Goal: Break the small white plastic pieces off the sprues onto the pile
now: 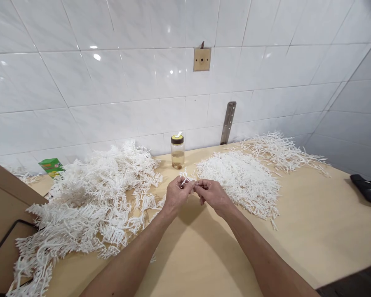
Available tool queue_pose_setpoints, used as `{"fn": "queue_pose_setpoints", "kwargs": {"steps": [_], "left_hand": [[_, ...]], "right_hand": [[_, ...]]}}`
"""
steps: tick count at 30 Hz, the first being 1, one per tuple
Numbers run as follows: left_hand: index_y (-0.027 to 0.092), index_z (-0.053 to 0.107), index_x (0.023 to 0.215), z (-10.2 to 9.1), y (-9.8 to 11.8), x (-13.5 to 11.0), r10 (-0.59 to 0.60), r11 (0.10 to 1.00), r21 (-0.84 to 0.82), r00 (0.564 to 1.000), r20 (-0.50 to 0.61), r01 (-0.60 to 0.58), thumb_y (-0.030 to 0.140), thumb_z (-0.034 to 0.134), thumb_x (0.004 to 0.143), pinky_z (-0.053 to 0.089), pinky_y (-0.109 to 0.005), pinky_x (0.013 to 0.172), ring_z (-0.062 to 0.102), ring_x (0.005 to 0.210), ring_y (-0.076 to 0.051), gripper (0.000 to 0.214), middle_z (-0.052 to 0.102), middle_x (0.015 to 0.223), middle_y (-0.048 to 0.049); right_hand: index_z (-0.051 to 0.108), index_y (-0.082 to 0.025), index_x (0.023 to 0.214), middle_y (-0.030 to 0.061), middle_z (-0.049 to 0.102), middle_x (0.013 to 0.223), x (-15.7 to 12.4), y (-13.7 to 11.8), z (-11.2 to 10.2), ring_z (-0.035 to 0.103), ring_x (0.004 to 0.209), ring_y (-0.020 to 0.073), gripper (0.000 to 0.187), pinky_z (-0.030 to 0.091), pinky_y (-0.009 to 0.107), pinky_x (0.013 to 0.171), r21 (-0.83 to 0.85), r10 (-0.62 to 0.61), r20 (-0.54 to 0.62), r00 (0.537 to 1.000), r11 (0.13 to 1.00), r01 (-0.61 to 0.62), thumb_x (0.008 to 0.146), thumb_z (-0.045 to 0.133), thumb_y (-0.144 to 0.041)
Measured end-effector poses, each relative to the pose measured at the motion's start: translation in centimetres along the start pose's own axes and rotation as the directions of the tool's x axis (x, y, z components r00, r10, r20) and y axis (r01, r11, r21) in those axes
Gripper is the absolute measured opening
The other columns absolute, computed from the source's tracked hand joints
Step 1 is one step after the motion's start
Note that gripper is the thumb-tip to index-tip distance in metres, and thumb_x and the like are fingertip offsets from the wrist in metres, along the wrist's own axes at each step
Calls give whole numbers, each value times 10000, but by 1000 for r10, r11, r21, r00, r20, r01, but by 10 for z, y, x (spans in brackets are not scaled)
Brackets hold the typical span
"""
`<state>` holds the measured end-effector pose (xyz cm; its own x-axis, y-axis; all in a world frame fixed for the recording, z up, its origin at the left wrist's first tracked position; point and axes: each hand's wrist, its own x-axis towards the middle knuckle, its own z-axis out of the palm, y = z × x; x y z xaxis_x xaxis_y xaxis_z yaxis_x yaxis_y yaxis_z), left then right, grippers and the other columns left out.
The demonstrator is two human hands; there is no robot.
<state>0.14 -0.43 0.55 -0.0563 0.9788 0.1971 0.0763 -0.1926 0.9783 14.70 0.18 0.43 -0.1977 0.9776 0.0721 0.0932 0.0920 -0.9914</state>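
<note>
I see left hand (177, 194) pinching white piece (185, 177) over table (315, 218); fingers hide its lower part. Right hand (214, 196) meets left, fingertips bunched; I cannot tell whether they grip it too. Jar (177, 156) stands just far of hands. Left pile (102, 198) partly hides green box (51, 166). Right pile (244, 179) lies near right hand. Cut off: brown panel (9, 189) at left edge, black thing (366, 190) at right.
</note>
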Motion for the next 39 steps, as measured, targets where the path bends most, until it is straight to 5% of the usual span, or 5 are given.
{"fn": "queue_pose_setpoints", "kwargs": {"steps": [6,14,27,35,39], "left_hand": [[176,643,609,-7,3,3,168,934,319,986,-3,-159,402,688,772,359,-239,520,483,539,-112,282,541,575,21],[192,552,682,-7,-12,3,520,627,631,849,100,-458,224,559,897,414,-267,652,520,680,-141,217,528,722,-11],[182,555,682,-1,8,-4,245,960,164,963,-108,-226,403,633,817,290,-241,532,356,544,-100,271,410,587,42],[171,514,609,-2,15,2,-211,963,-178,977,-44,200,519,748,666,131,-210,429,160,413,-35,423,235,453,106],[155,547,606,-1,17,1,-215,966,-160,974,-64,203,517,761,646,141,-204,419,181,408,-32,422,293,450,94]], "right_hand": [[620,-168,721,-46,516,571,3,9,-2,514,441,83,223,433,209,451,-43,19,6,1000,999,-18,756,653,-385],[618,-170,702,-26,578,611,4,11,3,540,428,85,229,451,218,449,-51,35,-60,998,998,-38,763,644,-389],[613,-185,760,23,657,684,5,7,-4,573,426,125,76,451,255,480,-341,-1,-324,946,933,-116,750,565,-243],[645,-142,880,135,640,940,9,-2,-61,614,784,220,203,481,385,796,-589,-361,-635,683,798,-126,730,516,-187],[659,-154,970,69,653,800,2,-10,-34,617,627,173,274,515,306,595,-311,-148,-425,893,950,10,830,550,-362]]}}
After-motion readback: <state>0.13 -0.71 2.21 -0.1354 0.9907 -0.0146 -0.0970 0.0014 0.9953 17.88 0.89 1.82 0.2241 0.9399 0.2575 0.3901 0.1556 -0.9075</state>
